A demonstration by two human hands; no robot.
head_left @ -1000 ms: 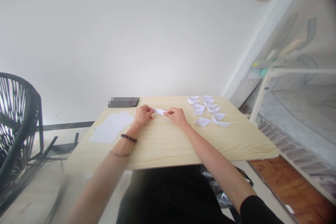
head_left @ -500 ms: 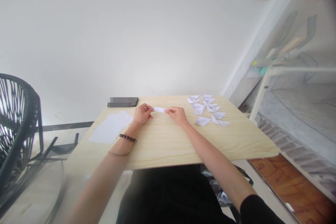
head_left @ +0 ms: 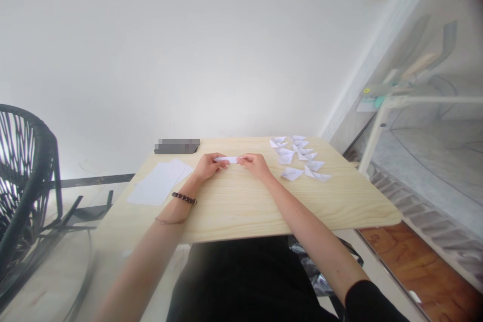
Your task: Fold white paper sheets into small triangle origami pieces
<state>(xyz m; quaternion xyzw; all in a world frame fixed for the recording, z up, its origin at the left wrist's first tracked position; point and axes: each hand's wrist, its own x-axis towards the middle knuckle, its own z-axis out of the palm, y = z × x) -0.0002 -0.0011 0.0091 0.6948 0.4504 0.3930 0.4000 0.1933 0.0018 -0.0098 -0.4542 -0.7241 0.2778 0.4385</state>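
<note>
A narrow strip of folded white paper (head_left: 226,160) is held level between my hands, just above the middle of the table. My left hand (head_left: 210,166) grips its left end, with fingers behind and the thumb in front. At the right end, my right hand (head_left: 255,163) pinches the paper between thumb and fingertips. Several folded paper boats (head_left: 292,174) stand in loose rows to the right of my right hand. Flat white sheets (head_left: 156,182) lie overlapping to the left of my left hand.
The pale wooden table (head_left: 241,211) backs onto a white wall. A dark flat object (head_left: 176,147), partly blurred out, lies at its back left. A dark woven chair (head_left: 28,181) stands at the left, and a white metal frame (head_left: 377,131) at the right.
My left hand has shifted its grip further along the paper strip, its thumb now pressing the front. My right hand has barely moved.
</note>
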